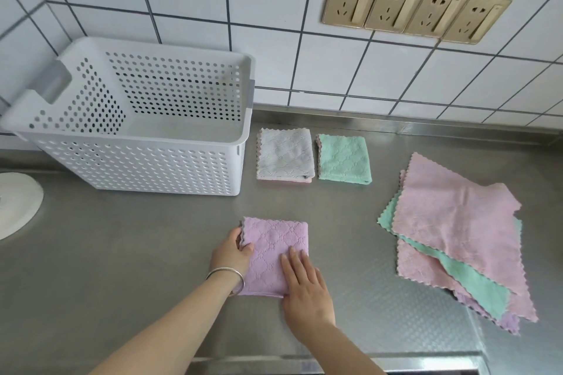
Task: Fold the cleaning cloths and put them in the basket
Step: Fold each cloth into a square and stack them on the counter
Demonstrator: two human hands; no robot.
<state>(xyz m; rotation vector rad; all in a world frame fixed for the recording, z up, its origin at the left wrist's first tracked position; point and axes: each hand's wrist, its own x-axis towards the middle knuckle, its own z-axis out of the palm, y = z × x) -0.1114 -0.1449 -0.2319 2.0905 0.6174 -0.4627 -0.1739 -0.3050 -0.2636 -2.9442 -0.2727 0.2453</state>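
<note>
- A folded purple cloth [274,256] lies on the steel table [122,253], right of the empty white basket [146,158].
- Left hand [233,254] pinches its left edge in a closed grip; right hand [304,286] presses flat, fingers open.
- Best practice: align the scalloped edges and smooth firmly before lifting.
</note>
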